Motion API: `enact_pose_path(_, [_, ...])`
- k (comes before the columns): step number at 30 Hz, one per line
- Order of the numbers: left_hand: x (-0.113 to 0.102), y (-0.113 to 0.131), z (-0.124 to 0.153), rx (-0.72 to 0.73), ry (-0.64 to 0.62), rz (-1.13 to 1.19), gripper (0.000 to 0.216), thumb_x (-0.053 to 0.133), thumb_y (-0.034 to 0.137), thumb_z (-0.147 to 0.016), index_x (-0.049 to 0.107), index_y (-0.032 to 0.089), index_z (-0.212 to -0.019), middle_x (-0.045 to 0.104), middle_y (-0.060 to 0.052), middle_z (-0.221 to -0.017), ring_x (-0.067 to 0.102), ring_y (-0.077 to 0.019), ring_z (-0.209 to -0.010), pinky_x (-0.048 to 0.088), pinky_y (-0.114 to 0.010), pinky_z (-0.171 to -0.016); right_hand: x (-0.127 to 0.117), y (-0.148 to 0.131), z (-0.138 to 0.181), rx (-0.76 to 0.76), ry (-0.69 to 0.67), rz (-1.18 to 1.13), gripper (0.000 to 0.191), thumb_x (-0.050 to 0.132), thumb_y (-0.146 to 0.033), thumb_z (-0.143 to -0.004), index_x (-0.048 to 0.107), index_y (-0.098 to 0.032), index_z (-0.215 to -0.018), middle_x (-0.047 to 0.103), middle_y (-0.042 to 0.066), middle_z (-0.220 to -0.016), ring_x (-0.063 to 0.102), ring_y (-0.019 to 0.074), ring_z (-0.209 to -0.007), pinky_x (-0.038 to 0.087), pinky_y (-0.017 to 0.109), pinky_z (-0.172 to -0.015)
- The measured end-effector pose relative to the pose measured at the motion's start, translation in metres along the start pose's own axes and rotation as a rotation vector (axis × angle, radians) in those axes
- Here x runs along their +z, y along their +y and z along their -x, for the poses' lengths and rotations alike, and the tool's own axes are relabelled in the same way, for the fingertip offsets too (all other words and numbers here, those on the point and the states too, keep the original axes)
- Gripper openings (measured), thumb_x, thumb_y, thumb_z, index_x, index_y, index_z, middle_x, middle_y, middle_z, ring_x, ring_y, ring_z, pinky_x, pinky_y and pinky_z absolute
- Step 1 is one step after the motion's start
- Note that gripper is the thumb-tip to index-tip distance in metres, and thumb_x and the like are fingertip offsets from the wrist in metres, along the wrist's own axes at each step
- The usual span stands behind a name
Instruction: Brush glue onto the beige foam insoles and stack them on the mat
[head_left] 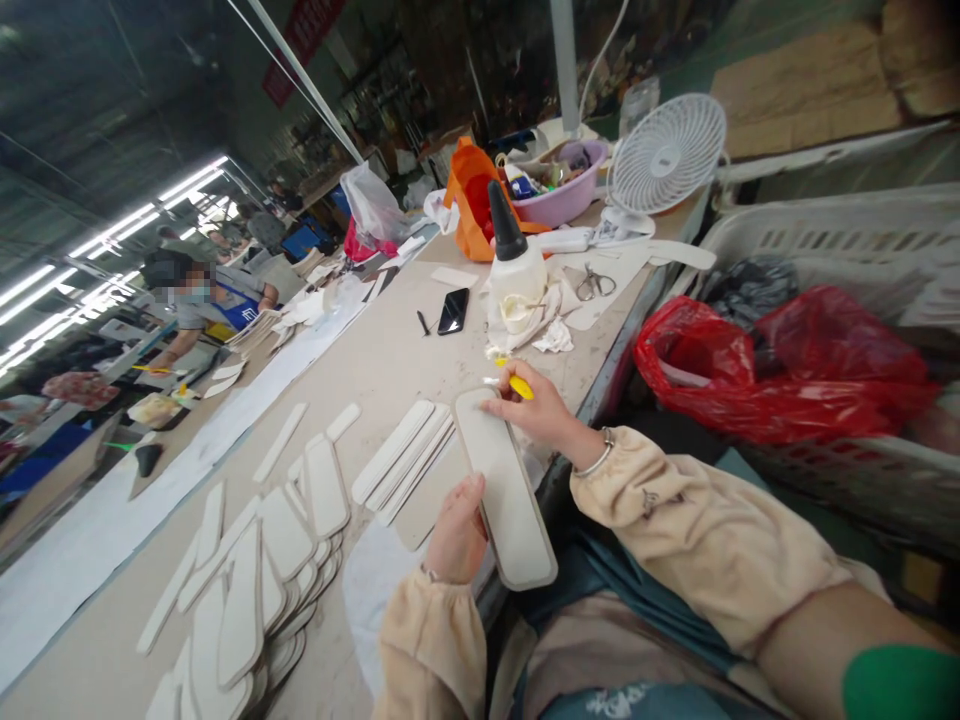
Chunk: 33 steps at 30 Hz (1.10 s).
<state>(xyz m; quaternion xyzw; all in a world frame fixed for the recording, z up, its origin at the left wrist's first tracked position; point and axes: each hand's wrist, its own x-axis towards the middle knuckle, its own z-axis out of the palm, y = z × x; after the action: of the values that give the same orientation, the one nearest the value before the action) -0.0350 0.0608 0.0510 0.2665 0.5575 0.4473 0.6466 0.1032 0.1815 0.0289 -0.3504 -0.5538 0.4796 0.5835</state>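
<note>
- One cream panel [502, 490] with rounded corners is held over the near edge of the worktop [382, 350].
- Its left long side is pinched by the left hand [457, 535], the thumb laid on top.
- One yellow tool [520, 387] is gripped between thumb and fingers of the right hand [540, 405], by the panel's upper end.
- Just beyond the panel, one stack of narrow pieces [405, 460] is laid; its layers cannot be counted exactly.
- Toward the worktop's left end, one overlapping heap of loose panels [247, 590] is spread, too many to be counted surely.
- Toward the right end, one white bottle [517, 270] with a black nozzle, one phone [453, 311] and one pair of scissors [595, 283] are set out.
- At that end, one fan [666, 155], one filled lilac basin [562, 207] and one orange bag [469, 200] are placed.
- Beside the near edge, one red plastic bag [847, 360] is carried by one white crate [832, 215].
</note>
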Motion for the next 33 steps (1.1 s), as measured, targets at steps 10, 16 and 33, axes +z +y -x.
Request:
enact_pose_path(10, [-0.025, -0.046, 0.033, -0.265, -0.173, 0.075, 0.047, 0.066, 0.046, -0.078, 0.064, 0.011, -0.109, 0.072, -0.016, -0.100, 0.070, -0.0301, -0.088, 0.059, -0.033, -0.063, -0.011, 0.008, -0.008, -0.042, 0.089, 0.095, 0.035, 0.074, -0.037, -0.069, 0.043, -0.022, -0.077, 0.045, -0.006, -0.070, 0.043, 0.0103, -0.062, 0.038, 0.024, -0.061])
enact_pose_path(16, [-0.026, -0.057, 0.038, -0.226, -0.027, 0.021, 0.038, 0.071, 0.033, -0.076, 0.063, 0.009, -0.104, 0.074, -0.013, -0.091, 0.071, -0.0228, -0.082, 0.059, -0.025, -0.061, -0.011, 0.011, -0.007, -0.043, 0.096, 0.130, 0.035, 0.074, -0.038, -0.069, 0.044, -0.021, -0.076, 0.045, -0.006, -0.070, 0.043, 0.0100, -0.062, 0.038, 0.024, -0.062])
enact_pose_path(33, [-0.031, -0.056, 0.051, -0.209, 0.080, -0.021, 0.037, 0.074, 0.034, -0.072, 0.066, 0.008, -0.097, 0.073, -0.011, -0.087, 0.070, -0.0180, -0.073, 0.057, -0.021, -0.054, -0.005, 0.014, 0.000, -0.006, 0.048, 0.237, 0.031, 0.071, -0.038, -0.069, 0.047, -0.021, -0.078, 0.051, -0.005, -0.069, 0.049, 0.0123, -0.063, 0.038, 0.024, -0.062])
